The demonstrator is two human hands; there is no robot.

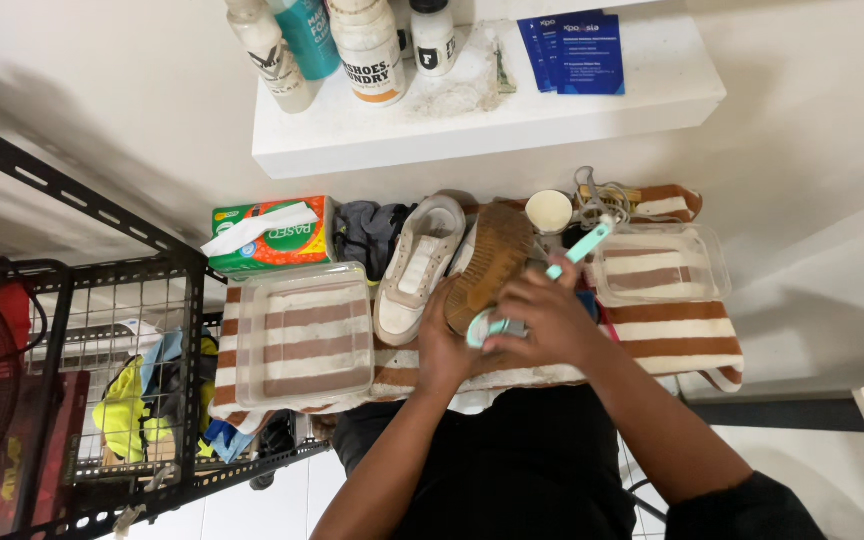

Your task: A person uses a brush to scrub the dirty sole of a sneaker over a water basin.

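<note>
Left hand (444,345) grips the upturned shoe (489,262), sole facing up. Right hand (550,322) is closed round a mint-green brush (562,265) laid against the sole. Second shoe (414,265) lies just left of the hands on the striped towel (672,335); clear tubs (302,335) flank both sides.

Brush (572,258) head behind right hand (550,322), bottle (270,50) tops cut off
</note>
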